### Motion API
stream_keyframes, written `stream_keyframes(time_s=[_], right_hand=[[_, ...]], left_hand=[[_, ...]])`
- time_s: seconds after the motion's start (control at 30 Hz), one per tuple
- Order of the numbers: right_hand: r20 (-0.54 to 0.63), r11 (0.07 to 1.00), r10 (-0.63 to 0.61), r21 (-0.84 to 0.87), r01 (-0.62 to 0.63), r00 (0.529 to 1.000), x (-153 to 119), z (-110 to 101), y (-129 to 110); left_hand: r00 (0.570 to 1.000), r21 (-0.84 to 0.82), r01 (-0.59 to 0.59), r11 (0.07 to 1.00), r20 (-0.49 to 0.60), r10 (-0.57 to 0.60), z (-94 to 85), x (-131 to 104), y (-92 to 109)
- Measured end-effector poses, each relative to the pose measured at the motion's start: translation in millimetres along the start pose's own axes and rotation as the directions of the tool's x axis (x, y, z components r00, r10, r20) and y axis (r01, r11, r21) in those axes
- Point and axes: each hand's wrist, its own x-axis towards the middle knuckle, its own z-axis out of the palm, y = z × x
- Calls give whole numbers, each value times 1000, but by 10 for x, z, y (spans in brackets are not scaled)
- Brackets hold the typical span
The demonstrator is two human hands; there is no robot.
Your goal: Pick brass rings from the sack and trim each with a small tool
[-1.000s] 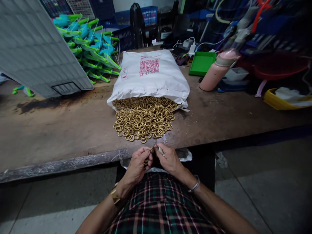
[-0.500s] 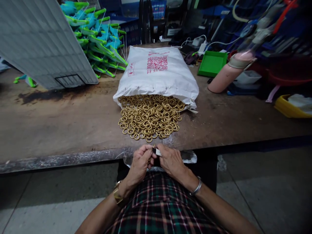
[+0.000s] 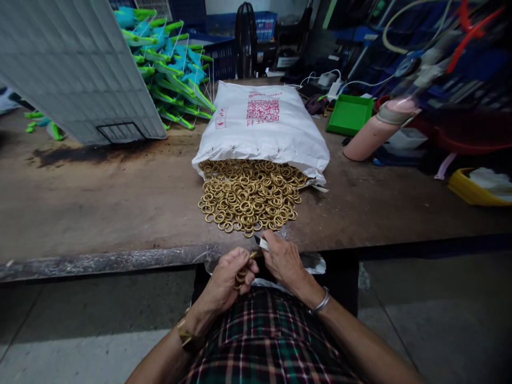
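My left hand [image 3: 232, 274] is closed around several gold rings [image 3: 240, 276], one of them pinched at the fingertips. Closed on a small knife [image 3: 262, 243] with a pale handle and a dark blade, my right hand [image 3: 285, 261] is just beyond the table's front edge, to the right of the left hand. The blade points up and left, toward a heap of gold rings [image 3: 252, 200]. That heap spills from the mouth of a white sack [image 3: 264, 128] with red print, which lies on the table.
The brown wooden table [image 3: 100, 202] has a worn front edge. On its left stand a grey ribbed panel [image 3: 92, 69] and green and blue plastic parts [image 3: 172, 69]. A green tray [image 3: 350, 114], a pink bottle [image 3: 378, 130] and a yellow basin [image 3: 476, 186] are on the right.
My hands have moved apart: the right has lifted the knife up and away toward the rings, and the left has drawn slightly down. The rings in the left hand show more now.
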Motion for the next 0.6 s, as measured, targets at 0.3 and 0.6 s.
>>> stream_keyframes(time_s=[0.3, 0.6], right_hand=[[123, 990, -43, -130, 59, 992, 103, 21, -252], [114, 992, -86, -83, 96, 990, -3, -55, -92]], left_hand=[[999, -296, 40, 954, -22, -49, -216, 27, 20], [999, -362, 18, 932, -36, -33, -300, 63, 87]])
